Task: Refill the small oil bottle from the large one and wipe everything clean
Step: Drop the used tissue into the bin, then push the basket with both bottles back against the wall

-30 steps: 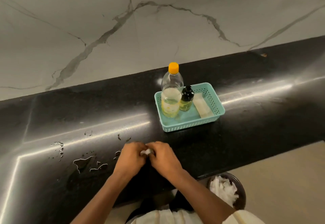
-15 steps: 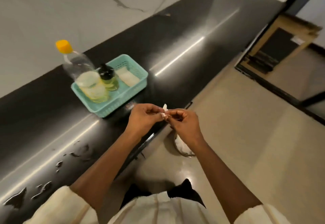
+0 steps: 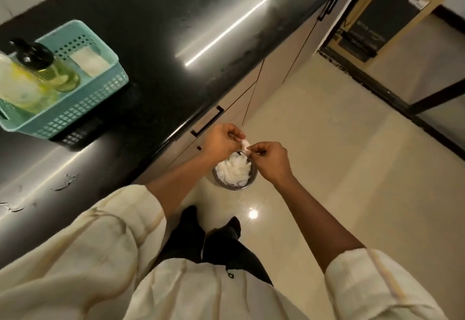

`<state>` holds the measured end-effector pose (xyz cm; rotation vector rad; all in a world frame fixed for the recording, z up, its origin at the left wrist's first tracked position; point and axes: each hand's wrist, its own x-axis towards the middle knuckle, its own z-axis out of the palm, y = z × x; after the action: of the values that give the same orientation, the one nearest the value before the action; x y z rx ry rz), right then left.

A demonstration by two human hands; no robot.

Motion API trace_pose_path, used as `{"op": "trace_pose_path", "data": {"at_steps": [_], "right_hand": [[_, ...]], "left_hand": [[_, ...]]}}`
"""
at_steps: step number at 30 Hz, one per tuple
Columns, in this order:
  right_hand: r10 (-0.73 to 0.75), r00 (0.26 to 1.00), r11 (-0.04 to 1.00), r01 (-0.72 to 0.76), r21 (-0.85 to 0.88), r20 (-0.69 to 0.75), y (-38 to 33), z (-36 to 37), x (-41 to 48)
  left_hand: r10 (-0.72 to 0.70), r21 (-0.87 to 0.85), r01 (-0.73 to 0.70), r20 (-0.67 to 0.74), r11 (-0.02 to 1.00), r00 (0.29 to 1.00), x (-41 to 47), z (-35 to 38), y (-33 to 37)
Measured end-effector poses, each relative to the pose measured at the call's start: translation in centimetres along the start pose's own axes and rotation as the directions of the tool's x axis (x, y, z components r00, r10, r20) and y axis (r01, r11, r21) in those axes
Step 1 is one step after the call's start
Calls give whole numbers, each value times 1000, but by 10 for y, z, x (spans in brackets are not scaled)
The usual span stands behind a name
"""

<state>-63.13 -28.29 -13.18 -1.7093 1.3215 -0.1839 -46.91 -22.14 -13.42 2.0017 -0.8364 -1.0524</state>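
Observation:
My left hand (image 3: 221,140) and my right hand (image 3: 270,161) pinch a small wad of white tissue (image 3: 244,143) between them, above a round metal bin (image 3: 221,181) on the floor that holds several crumpled white tissues. On the black counter (image 3: 161,28) at the left stands a teal basket (image 3: 83,116). In it are the small oil bottle (image 3: 47,65) with a black cap, the large oil bottle (image 3: 17,88), cut off by the frame edge, and a folded white cloth (image 3: 88,61).
Small puddles (image 3: 65,184) lie on the counter at lower left. Beige cabinet doors with black handles (image 3: 207,121) run below the counter edge. A framed board (image 3: 382,15) leans at the upper right. My legs stand on the beige floor (image 3: 327,143).
My view has swung right and down from the counter to the floor. Both hands have carried the tissue wad off the counter edge to above the bin.

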Motion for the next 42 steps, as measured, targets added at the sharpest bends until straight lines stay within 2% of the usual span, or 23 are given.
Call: {"op": "trace_pose_path", "data": {"at_steps": [7, 11, 14, 19, 22, 24, 25, 26, 27, 29, 30, 31, 32, 33, 34, 38, 40, 42], "right_hand": [[93, 993, 989, -83, -124, 76, 21, 10, 41], [134, 989, 969, -117, -219, 64, 35, 15, 48], [157, 986, 965, -142, -220, 51, 39, 19, 46], [49, 998, 984, -41, -171, 46, 18, 25, 35], [-45, 999, 997, 46, -59, 10, -10, 32, 31], [-116, 993, 993, 116, 22, 12, -36, 40, 32], [-157, 987, 986, 156, 61, 22, -54, 46, 32], [-195, 980, 976, 191, 107, 30, -74, 53, 34], [-218, 975, 966, 211, 150, 37, -96, 61, 36], [-254, 965, 940, 231, 253, 65, -139, 77, 43], [-286, 955, 922, 253, 292, 78, -162, 89, 48], [-315, 946, 917, 281, 284, 79, -184, 99, 51], [-346, 935, 907, 310, 287, 83, -205, 111, 57], [-355, 931, 907, 322, 270, 81, -226, 123, 60], [-352, 932, 908, 317, 275, 88, -243, 135, 65], [-268, 954, 958, 250, 137, 134, -292, 174, 86], [-203, 967, 971, 179, 159, 153, -302, 189, 94], [-163, 971, 973, 128, 193, 176, -305, 202, 97]], "left_hand": [[-97, 50, 95, 36, 994, 995, 41, 16, -24], [-154, 46, 151, 60, 987, 986, 43, 8, -41], [-154, 11, 154, 32, 988, 988, 33, -4, -47], [-87, -167, 76, -60, 983, 994, -10, -38, -36], [-79, -275, 45, -116, 961, 990, -42, -75, -31], [-97, -326, 23, -213, 945, 972, -62, -106, -31], [-117, -335, 4, -318, 942, 941, -74, -125, -33], [-152, -347, -20, -462, 938, 874, -85, -146, -37], [-200, -366, -52, -616, 929, 762, -96, -168, -42], [-301, -405, -128, -825, 905, 479, -116, -208, -60], [-364, -444, -167, -858, 881, 362, -125, -230, -71], [-428, -489, -192, -857, 851, 286, -133, -250, -82], [-476, -526, -203, -843, 826, 249, -137, -268, -93], [-510, -560, -205, -823, 803, 251, -140, -284, -103], [-533, -593, -208, -798, 777, 282, -140, -298, -112], [-560, -694, -170, -680, 700, 473, -122, -331, -134], [-558, -737, -141, -609, 661, 563, -112, -338, -137], [-554, -749, -91, -560, 656, 616, -104, -341, -144]]}}
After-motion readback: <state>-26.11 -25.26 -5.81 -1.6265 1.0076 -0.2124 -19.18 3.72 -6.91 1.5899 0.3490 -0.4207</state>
